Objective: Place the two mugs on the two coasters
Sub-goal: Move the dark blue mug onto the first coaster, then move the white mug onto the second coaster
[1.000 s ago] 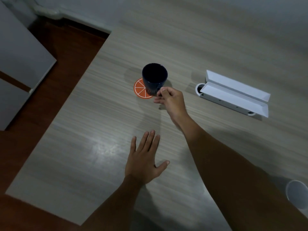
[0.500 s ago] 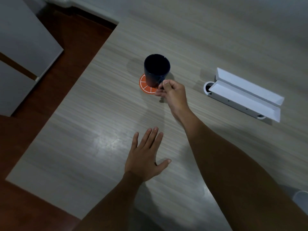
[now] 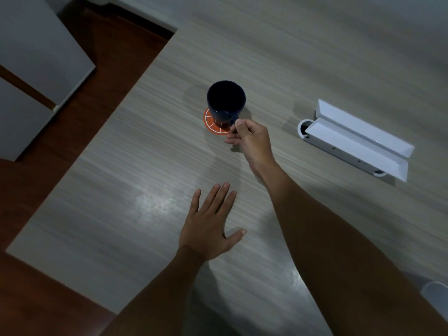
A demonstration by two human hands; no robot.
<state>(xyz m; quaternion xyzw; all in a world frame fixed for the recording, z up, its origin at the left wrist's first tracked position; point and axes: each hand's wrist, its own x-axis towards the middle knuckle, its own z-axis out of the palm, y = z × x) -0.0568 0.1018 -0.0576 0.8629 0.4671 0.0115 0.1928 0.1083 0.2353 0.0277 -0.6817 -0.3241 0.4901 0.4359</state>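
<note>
A dark blue mug [image 3: 226, 101] stands upright on an orange round coaster [image 3: 211, 122] with white segment lines, near the middle of the table. My right hand [image 3: 252, 139] pinches the mug's handle on its near right side. My left hand [image 3: 210, 224] lies flat on the table, fingers spread, well in front of the mug and holding nothing. A pale mug [image 3: 436, 297] shows partly at the lower right edge, behind my right forearm. I see no second coaster.
A white open oblong case [image 3: 356, 139] lies on the table to the right of the mug. The table's left edge [image 3: 116, 112] runs diagonally beside a dark wooden floor. A grey cabinet [image 3: 36, 69] stands at the far left.
The mug has shifted left over the coaster and now sits centred on it, my right hand still at its handle. My left hand has stayed flat in place.
</note>
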